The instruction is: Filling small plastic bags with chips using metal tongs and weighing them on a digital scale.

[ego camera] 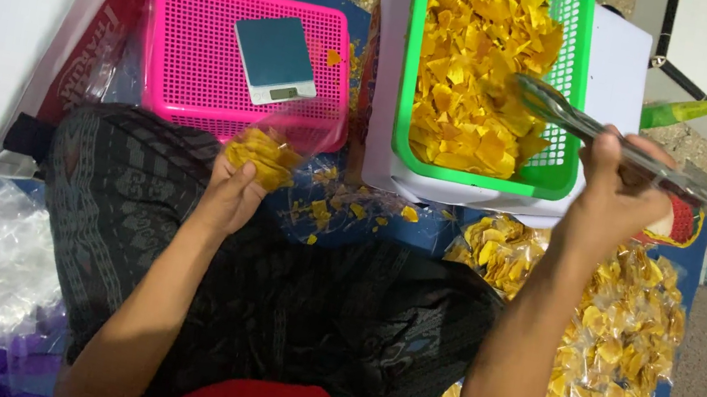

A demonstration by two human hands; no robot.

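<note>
The right hand (615, 190) is gripping metal tongs (594, 134), their tips reaching into the green basket (572, 92) of yellow chips (476, 66). The left hand (232, 193) is clutching a part-filled clear bag (263, 155) beside the pink basket (195, 57). Brittle chips could be slipping out mid-transfer and missing the bag's narrow mouth.

Pink basket (195, 57) and green basket (572, 92) flank a narrow floor gap

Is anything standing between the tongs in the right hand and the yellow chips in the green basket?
Nothing visible does. The right hand holds the metal tongs over the green basket, and their tips sit right at the pile of yellow chips, with no lid or cover between them.
</note>
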